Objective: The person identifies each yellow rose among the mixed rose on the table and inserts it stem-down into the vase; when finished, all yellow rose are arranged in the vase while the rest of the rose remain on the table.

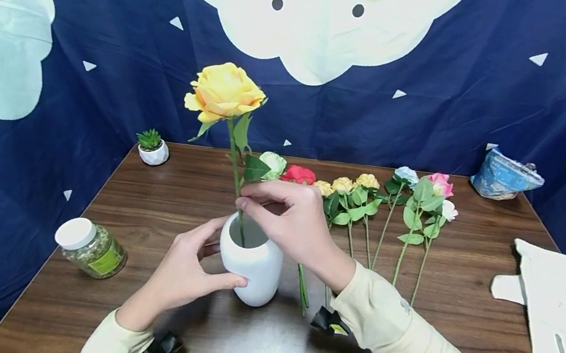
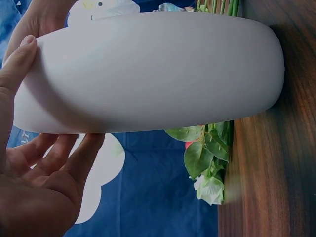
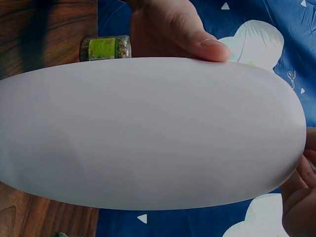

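A white vase [image 1: 261, 276] stands on the brown wooden table. My left hand [image 1: 183, 269] holds its left side, thumb across the front and fingers around the back. Over the vase mouth, my right hand [image 1: 300, 220] pinches the green stem of a large yellow rose [image 1: 226, 92]. The stem's lower end reaches inside the vase, and the bloom rises well above the rim, leaning slightly left. In the left wrist view the white vase [image 2: 158, 74] fills most of the picture, with the left thumb and fingers on opposite sides of it near the top.
Behind and right of the vase lie several flowers, among them a red one [image 1: 299, 174], a blue one [image 1: 405, 175] and a pink one [image 1: 440, 183]. A lidded jar [image 1: 98, 252] lies left, a potted succulent [image 1: 152, 150] behind it. White gloves [image 1: 558, 310] and a blue bag [image 1: 504, 176] are right.
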